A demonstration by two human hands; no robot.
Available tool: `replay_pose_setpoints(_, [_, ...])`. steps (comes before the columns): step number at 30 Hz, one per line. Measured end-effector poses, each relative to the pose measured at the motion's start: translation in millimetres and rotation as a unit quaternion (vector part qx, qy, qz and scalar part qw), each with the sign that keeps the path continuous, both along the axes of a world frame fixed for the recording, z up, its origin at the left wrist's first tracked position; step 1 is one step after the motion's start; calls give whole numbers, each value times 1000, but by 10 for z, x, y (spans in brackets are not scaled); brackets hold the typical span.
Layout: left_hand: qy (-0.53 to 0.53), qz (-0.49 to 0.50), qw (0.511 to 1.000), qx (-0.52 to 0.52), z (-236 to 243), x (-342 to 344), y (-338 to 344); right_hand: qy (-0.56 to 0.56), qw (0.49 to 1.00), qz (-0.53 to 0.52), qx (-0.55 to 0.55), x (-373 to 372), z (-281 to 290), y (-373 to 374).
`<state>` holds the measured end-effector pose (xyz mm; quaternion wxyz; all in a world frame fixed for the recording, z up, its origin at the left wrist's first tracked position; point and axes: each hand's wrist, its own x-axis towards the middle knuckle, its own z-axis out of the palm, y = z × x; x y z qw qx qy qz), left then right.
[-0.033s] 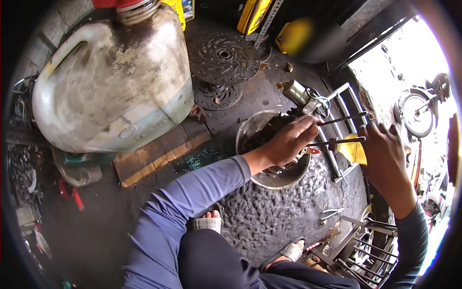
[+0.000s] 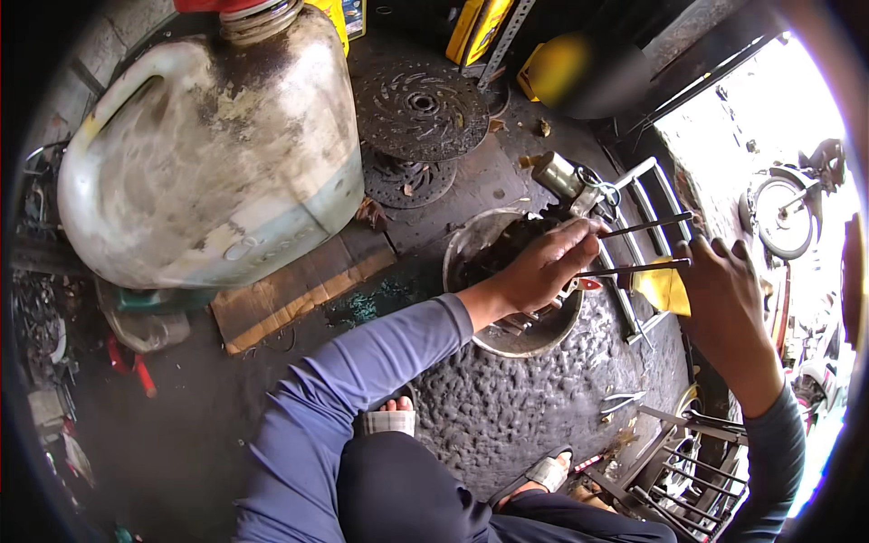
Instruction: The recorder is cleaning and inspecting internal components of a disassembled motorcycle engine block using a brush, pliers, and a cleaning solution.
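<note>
The upper rod (image 2: 647,224) and lower rod (image 2: 638,268) reach rightward from above the basin (image 2: 563,331). Over the basin, the left hand (image 2: 541,264) meets the upper rod at its fingertips; well right of the basin, the right hand (image 2: 730,303) has its fingers curled by the lower rod's tip (whether either clamps firmly, I cannot tell). Steady support at both ends would serve best, I judge. The left hand hides the rods' inner ends and some parts (image 2: 496,244) in the basin; the right thumb is out of sight.
</note>
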<state>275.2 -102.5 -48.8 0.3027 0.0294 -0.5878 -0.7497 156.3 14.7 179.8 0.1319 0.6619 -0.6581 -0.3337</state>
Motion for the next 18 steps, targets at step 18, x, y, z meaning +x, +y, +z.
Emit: replay_pose_setpoints(18, [15, 99, 945, -310, -220, -189, -86, 44, 996, -27, -69, 369, 125, 213])
